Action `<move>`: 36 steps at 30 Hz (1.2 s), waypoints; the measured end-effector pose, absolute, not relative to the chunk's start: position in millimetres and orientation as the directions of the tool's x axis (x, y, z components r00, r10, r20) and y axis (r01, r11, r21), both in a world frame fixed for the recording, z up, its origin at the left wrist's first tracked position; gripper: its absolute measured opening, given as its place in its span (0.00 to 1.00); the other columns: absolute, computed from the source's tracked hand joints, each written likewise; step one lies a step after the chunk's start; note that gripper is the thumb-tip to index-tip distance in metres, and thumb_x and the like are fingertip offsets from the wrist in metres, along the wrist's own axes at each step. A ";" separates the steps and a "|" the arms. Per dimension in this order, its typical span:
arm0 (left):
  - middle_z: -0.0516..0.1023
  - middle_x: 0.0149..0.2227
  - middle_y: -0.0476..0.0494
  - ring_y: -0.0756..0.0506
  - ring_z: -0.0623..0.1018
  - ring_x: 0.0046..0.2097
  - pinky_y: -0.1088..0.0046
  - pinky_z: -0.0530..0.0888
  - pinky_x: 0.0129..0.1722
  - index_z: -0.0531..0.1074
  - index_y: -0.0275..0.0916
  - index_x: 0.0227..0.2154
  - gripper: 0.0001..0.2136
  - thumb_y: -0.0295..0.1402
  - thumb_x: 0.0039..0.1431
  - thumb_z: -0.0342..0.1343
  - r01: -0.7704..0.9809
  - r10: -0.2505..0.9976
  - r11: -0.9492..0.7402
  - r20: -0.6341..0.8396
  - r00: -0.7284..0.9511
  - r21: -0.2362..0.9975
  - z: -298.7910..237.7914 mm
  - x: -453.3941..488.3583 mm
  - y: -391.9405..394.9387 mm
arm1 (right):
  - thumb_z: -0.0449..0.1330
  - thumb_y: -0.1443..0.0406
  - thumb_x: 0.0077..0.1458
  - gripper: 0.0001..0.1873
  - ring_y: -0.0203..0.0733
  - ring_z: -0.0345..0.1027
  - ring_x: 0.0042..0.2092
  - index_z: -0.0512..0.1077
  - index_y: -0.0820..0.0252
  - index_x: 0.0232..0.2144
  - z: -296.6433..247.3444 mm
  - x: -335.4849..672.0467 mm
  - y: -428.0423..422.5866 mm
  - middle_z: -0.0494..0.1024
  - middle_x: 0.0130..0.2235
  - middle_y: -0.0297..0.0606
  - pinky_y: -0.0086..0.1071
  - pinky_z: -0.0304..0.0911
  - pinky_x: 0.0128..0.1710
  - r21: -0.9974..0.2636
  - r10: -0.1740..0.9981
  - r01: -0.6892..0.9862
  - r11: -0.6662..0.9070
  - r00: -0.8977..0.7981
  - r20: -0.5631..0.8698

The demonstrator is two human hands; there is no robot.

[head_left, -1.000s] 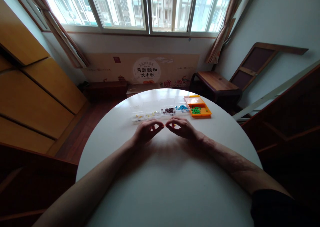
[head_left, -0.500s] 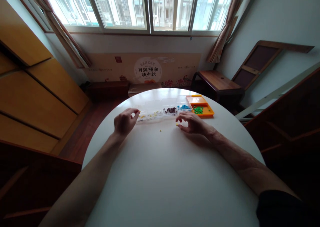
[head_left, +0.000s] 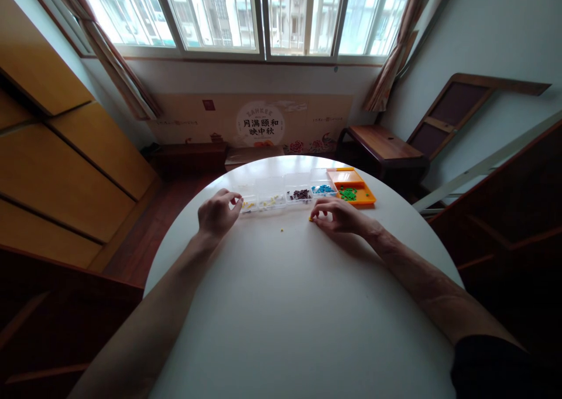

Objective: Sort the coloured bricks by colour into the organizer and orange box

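Note:
At the far side of the white round table [head_left: 281, 305], my right hand [head_left: 336, 215] has thumb and forefinger closed on a small yellow piece [head_left: 311, 218] at the tabletop. My left hand [head_left: 217, 213] is pinched at the left end of a row of clear boxes; whatever its fingertips hold is too small to make out. Just beside those fingertips, a clear box [head_left: 249, 210] holds yellow bits. Another clear box [head_left: 272, 206] contains pale yellow and white bits. Between my hands lies a single tiny yellow piece [head_left: 281, 230].
Dark brown pieces [head_left: 300, 195] and blue pieces [head_left: 322, 189] fill further clear boxes with raised lids. An orange tray [head_left: 366, 198] holds green pieces [head_left: 348, 194] at the right end. Beyond the table stand a wooden chair [head_left: 384, 141] and a printed cardboard panel [head_left: 175, 109].
My right thumb and forefinger have closed on the yellow piece; they were apart around it before. My left hand has shifted slightly left and down, still pinched.

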State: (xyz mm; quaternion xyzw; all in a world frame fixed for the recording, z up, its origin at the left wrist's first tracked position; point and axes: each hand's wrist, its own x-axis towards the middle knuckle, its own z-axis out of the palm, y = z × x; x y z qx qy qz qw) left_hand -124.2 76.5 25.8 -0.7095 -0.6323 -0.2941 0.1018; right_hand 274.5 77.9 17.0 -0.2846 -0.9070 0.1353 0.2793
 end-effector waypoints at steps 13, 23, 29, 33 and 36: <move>0.84 0.40 0.46 0.47 0.79 0.33 0.71 0.70 0.34 0.85 0.43 0.40 0.12 0.39 0.74 0.58 0.804 0.766 -0.548 0.525 0.371 0.232 22.5 -75.6 50.6 | 0.66 0.66 0.70 0.05 0.39 0.74 0.38 0.81 0.56 0.38 2.8 262.5 76.4 0.82 0.41 0.38 0.33 0.69 0.42 -0.355 0.597 0.480 0.802 -0.631 0.495; 0.83 0.38 0.46 0.50 0.77 0.30 0.73 0.72 0.34 0.85 0.44 0.42 0.10 0.41 0.73 0.61 0.588 0.756 -0.654 0.438 0.487 0.475 15.3 -50.8 44.1 | 0.58 0.63 0.78 0.06 0.42 0.75 0.38 0.74 0.55 0.45 -2.2 237.9 68.6 0.82 0.41 0.40 0.35 0.72 0.42 -0.401 0.550 0.377 0.835 -0.562 0.617; 0.82 0.37 0.44 0.50 0.77 0.30 0.73 0.75 0.34 0.85 0.43 0.43 0.12 0.43 0.74 0.62 0.482 0.736 -0.674 0.455 0.501 0.560 12.3 -43.2 43.9 | 0.60 0.62 0.76 0.04 0.41 0.76 0.38 0.74 0.54 0.46 -2.8 233.2 61.3 0.83 0.43 0.39 0.35 0.74 0.42 -0.466 0.569 0.333 0.820 -0.564 0.598; 0.83 0.38 0.44 0.50 0.77 0.30 0.73 0.75 0.34 0.86 0.43 0.43 0.11 0.44 0.73 0.64 0.490 0.726 -0.687 0.481 0.492 0.536 9.3 -40.3 44.5 | 0.63 0.62 0.74 0.03 0.41 0.77 0.38 0.75 0.54 0.46 -5.9 232.0 61.8 0.84 0.42 0.38 0.35 0.74 0.41 -0.460 0.580 0.356 0.814 -0.555 0.596; 0.84 0.38 0.44 0.50 0.78 0.31 0.73 0.75 0.34 0.86 0.44 0.43 0.10 0.43 0.72 0.65 0.502 0.714 -0.700 0.508 0.482 0.507 7.6 -37.6 44.2 | 0.63 0.63 0.74 0.02 0.41 0.77 0.38 0.76 0.54 0.46 -6.1 230.6 61.9 0.84 0.41 0.37 0.35 0.74 0.41 -0.441 0.564 0.353 0.825 -0.567 0.601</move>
